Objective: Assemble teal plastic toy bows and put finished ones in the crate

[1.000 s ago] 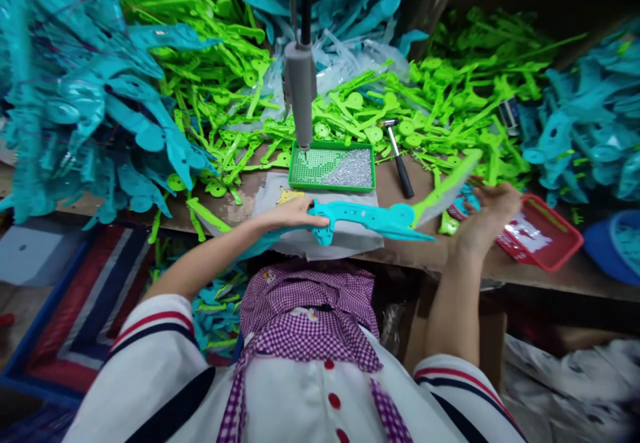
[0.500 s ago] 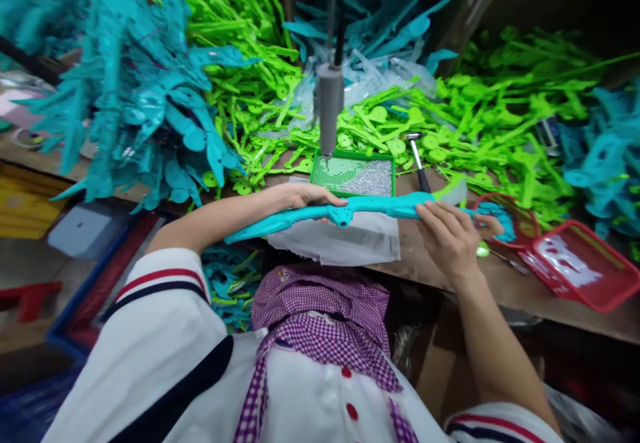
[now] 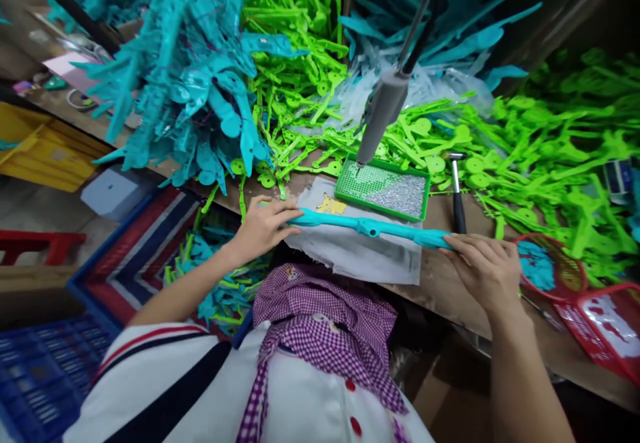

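Observation:
A long turquoise plastic part is stretched level between my two hands, over a white cloth at the bench's front edge. My left hand is closed on its left end, thumb below and fingers above. My right hand grips the right end, covering that tip. A small round boss with a hole shows near the part's middle. Just behind it lies a green tray of small silvery pieces, probably screws. Over the tray hangs a grey electric screwdriver, tilted, touched by neither hand.
A hammer lies right of the tray. Red baskets stand at the right edge. Lime-green plastic parts heap across the back, with a tall turquoise pile at left. A blue crate is low at left.
My left hand has slid from near the part's middle to its left end. The part has turned about its length, and the view has shifted left.

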A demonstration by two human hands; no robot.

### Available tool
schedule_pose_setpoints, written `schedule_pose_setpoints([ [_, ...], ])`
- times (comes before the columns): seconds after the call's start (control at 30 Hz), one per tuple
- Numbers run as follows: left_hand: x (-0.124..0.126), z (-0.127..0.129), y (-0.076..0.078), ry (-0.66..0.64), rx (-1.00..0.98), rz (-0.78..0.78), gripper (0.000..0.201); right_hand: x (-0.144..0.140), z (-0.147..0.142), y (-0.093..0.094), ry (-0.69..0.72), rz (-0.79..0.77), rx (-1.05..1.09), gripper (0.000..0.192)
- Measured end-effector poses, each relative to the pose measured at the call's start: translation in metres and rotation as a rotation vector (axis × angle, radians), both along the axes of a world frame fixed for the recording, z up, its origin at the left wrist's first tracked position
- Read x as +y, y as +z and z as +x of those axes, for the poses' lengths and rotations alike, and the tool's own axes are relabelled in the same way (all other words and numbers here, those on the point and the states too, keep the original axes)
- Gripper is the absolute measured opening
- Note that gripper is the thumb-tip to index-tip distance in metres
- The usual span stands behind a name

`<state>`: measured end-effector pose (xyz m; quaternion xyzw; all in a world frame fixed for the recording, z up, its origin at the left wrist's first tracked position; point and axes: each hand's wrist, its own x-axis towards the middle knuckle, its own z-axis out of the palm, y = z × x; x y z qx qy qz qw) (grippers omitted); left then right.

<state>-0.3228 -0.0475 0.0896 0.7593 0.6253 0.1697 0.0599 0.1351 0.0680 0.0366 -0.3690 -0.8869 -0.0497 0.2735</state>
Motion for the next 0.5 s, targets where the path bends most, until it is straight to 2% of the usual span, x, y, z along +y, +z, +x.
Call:
schedule_pose_setpoints([
  [0.07, -0.018, 0.008, -0.019, 0.109, -0.003, 0.114, 0.024, 0.002, -0.002, -0.001, 0.005, -0.02, -0.02, 0.02],
  [0.17, -0.02, 0.016, -0.035, 0.151, -0.027, 0.218, 0.019, 0.003, -0.007, -0.003, 0.019, -0.032, -0.021, 0.02],
  [0.27, -0.01, 0.014, -0.035, 0.108, -0.045, 0.29, 0.015, 0.0, -0.008, 0.001, 0.004, -0.037, -0.028, 0.019],
  [0.33, -0.005, 0.01, -0.031, 0.073, -0.051, 0.326, 0.014, -0.005, -0.005, 0.006, -0.058, -0.076, 0.005, 0.023],
  [0.43, -0.001, 0.003, -0.027, 0.031, -0.049, 0.356, 0.014, -0.012, 0.007, 0.011, -0.268, -0.175, 0.265, 0.04],
  [0.5, 0.002, 0.0, -0.026, 0.012, -0.044, 0.368, 0.014, -0.016, 0.015, 0.007, -0.381, -0.299, 0.499, 0.044],
])
